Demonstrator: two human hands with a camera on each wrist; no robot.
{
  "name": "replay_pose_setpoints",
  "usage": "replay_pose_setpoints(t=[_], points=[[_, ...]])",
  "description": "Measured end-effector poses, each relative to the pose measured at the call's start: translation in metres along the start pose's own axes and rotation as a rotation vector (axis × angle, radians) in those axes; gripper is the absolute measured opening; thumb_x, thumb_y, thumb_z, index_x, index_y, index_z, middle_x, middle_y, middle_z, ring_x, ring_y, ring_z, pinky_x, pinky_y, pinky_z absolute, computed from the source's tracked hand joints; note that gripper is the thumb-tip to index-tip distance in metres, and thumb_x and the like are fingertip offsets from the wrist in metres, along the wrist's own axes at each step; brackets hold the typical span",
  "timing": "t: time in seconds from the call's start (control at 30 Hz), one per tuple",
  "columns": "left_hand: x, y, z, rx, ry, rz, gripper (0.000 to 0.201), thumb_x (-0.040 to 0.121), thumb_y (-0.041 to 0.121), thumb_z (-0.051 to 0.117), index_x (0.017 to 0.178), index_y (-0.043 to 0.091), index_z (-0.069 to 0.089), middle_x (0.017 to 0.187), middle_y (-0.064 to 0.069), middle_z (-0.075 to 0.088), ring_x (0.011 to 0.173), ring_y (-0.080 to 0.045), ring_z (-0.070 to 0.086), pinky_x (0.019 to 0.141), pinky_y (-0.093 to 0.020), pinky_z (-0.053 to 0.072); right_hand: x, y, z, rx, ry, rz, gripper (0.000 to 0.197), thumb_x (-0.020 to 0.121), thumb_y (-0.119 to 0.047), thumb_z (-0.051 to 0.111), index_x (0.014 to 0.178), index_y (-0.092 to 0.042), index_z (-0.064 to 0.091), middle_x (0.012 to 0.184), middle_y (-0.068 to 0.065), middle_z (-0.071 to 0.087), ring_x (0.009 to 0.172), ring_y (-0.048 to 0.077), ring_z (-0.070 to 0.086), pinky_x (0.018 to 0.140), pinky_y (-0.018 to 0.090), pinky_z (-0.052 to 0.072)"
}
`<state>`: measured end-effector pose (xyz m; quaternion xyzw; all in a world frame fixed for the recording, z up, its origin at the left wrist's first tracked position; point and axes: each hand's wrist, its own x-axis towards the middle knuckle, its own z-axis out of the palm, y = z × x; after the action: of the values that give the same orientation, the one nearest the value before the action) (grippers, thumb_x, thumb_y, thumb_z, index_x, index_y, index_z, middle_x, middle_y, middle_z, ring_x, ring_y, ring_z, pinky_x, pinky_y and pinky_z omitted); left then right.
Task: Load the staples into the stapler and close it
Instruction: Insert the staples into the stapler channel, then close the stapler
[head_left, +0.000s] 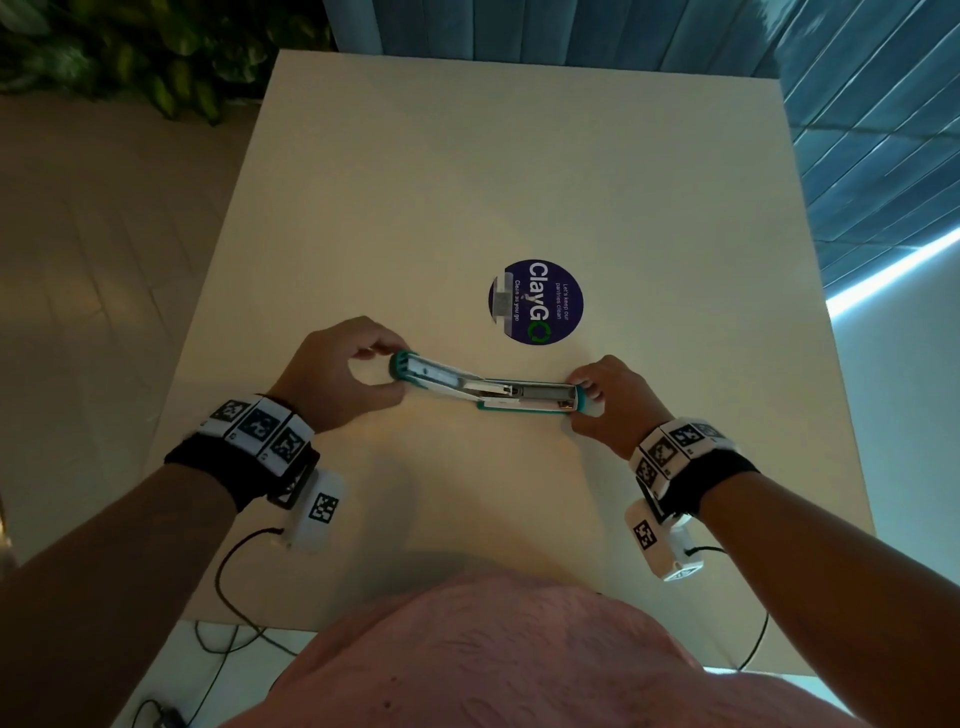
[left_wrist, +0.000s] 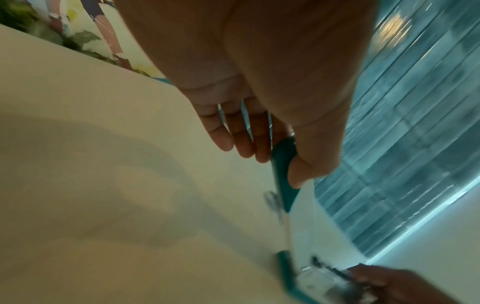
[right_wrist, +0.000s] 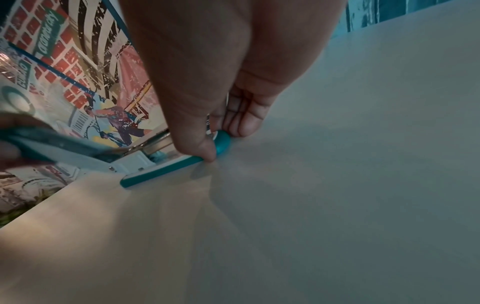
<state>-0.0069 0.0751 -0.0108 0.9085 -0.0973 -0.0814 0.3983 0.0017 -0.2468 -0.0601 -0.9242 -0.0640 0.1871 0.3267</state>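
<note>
A teal and white stapler (head_left: 483, 387) lies swung wide open across the middle of the white table (head_left: 519, 171). Its metal staple channel faces up. My left hand (head_left: 358, 369) pinches the tip of the lifted top arm (left_wrist: 283, 170) between thumb and fingers. My right hand (head_left: 597, 395) holds the front end of the base (right_wrist: 166, 168), thumb on the near side and fingers behind the teal tip. A small grey strip of staples (head_left: 503, 302) rests on the round blue sticker beyond the stapler, apart from both hands.
A round blue "ClayGO" sticker (head_left: 545, 306) is stuck to the table just past the stapler. Green plants (head_left: 130, 57) stand off the far left corner. Blue panelled walls (head_left: 857, 104) run behind and to the right. Cables hang off the near edge.
</note>
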Motion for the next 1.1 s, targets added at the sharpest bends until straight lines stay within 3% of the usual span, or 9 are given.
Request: replay_pose_setpoints(t=[0.2,0.3,0.4,0.7,0.8,0.9,1.0,1.1], points=[[0.030,0.057,0.039,-0.095,-0.054,0.158,0.034,0.070,0.020,0.073,0.103,0.021,0.062,0.097,0.002,0.066,0.089,-0.006,0.059,0.081,-0.019,0.047,-0.002,-0.001,0.002,0.027,0.025,-0.010,0.040,0.065,-0.009,0.075,0.102,-0.012,0.059,0.094,0.001,0.051,0.081,0.016,0.050,0.076,0.025,0.043],[0.050,0.073,0.075,0.062,-0.191,0.251,0.039,0.074,0.026,0.070,0.111,0.019,0.061,0.101,-0.003,0.064,0.093,-0.015,0.057,0.083,-0.027,0.045,-0.001,-0.002,0.002,0.020,0.025,0.003,0.042,0.064,-0.009,0.075,0.102,-0.010,0.059,0.093,0.001,0.050,0.081,0.016,0.050,0.077,0.028,0.045],[0.061,0.077,0.102,0.160,-0.310,0.248,0.039,0.076,0.025,0.068,0.113,0.015,0.060,0.106,-0.007,0.064,0.100,-0.022,0.055,0.085,-0.034,0.045,0.000,-0.003,0.001,0.007,0.016,0.010,0.042,0.065,-0.009,0.074,0.104,-0.008,0.060,0.092,0.002,0.048,0.082,0.018,0.050,0.077,0.031,0.045],[0.063,0.069,0.115,0.186,-0.298,0.254,0.037,0.080,0.025,0.066,0.115,0.012,0.061,0.106,-0.010,0.066,0.101,-0.026,0.056,0.083,-0.034,0.043,-0.003,-0.011,-0.002,-0.005,0.023,0.012,0.033,0.069,-0.006,0.069,0.101,-0.003,0.060,0.094,0.012,0.054,0.084,0.019,0.047,0.081,0.034,0.045],[0.062,0.067,0.112,0.171,-0.278,0.266,0.043,0.078,0.028,0.068,0.117,0.014,0.058,0.112,-0.009,0.064,0.105,-0.024,0.054,0.089,-0.037,0.045,-0.003,-0.009,-0.002,-0.003,0.024,0.011,0.036,0.069,-0.006,0.069,0.103,-0.004,0.060,0.099,0.016,0.056,0.085,0.022,0.050,0.080,0.033,0.044],[0.053,0.054,0.107,0.183,-0.195,0.226,0.057,0.075,0.033,0.070,0.124,0.015,0.048,0.123,-0.009,0.056,0.111,-0.024,0.049,0.095,-0.037,0.042,-0.005,-0.004,0.001,0.019,0.040,0.015,0.040,0.068,-0.008,0.070,0.107,-0.008,0.059,0.099,0.011,0.053,0.083,0.017,0.048,0.078,0.028,0.042],[0.043,0.038,0.105,0.215,-0.165,0.185,0.046,0.079,0.026,0.065,0.120,0.010,0.052,0.114,-0.013,0.057,0.104,-0.029,0.049,0.090,-0.041,0.044,-0.007,-0.002,0.002,0.022,0.046,0.006,0.043,0.068,-0.007,0.070,0.109,-0.008,0.058,0.095,0.002,0.047,0.083,0.014,0.047,0.077,0.026,0.041],[0.039,0.033,0.106,0.233,-0.195,0.177,0.036,0.084,0.021,0.059,0.117,0.009,0.054,0.107,-0.015,0.059,0.098,-0.030,0.049,0.085,-0.037,0.040,-0.011,-0.005,0.002,0.042,0.053,0.017,0.048,0.070,-0.008,0.071,0.115,-0.009,0.055,0.099,0.002,0.048,0.085,0.014,0.048,0.083,0.030,0.047]])
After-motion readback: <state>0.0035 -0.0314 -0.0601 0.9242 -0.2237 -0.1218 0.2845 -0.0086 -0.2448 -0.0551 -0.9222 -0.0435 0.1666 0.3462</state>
